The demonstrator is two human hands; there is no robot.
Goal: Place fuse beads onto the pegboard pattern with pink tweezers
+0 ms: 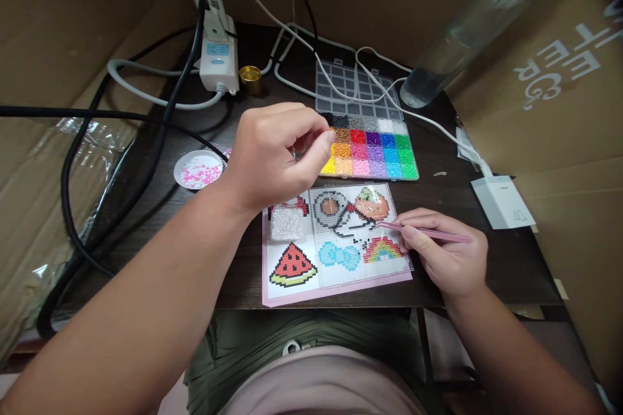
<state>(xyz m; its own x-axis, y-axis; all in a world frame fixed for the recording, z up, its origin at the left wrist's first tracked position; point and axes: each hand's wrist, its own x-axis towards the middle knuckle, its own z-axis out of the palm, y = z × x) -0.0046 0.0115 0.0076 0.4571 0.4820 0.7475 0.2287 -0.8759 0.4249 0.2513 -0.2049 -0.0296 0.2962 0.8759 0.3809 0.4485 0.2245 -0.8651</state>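
Observation:
Pink tweezers (435, 233) are gripped in my right hand (450, 256), their bent tip over a clear pegboard (341, 277) near loose black beads (361, 244). The board lies on a pattern sheet (292, 298) with a watermelon picture. Bead outlines and coloured figures, among them a rainbow (384, 249), show on or under it. My left hand (282, 149) is raised above the back left of the sheet, thumb and forefinger pinched together; anything between them is too small to make out. Behind its fingertips sits a bead box (374, 154) with many colours. A small clear box of white beads (287, 224) rests on the sheet.
A white dish (198, 170) of pink and white beads stands at left. Further back are a power strip (219, 55), cables and a gold cup (250, 78). A water bottle (467, 32) and white charger (503, 201) stand at right. Cardboard walls surround the dark table.

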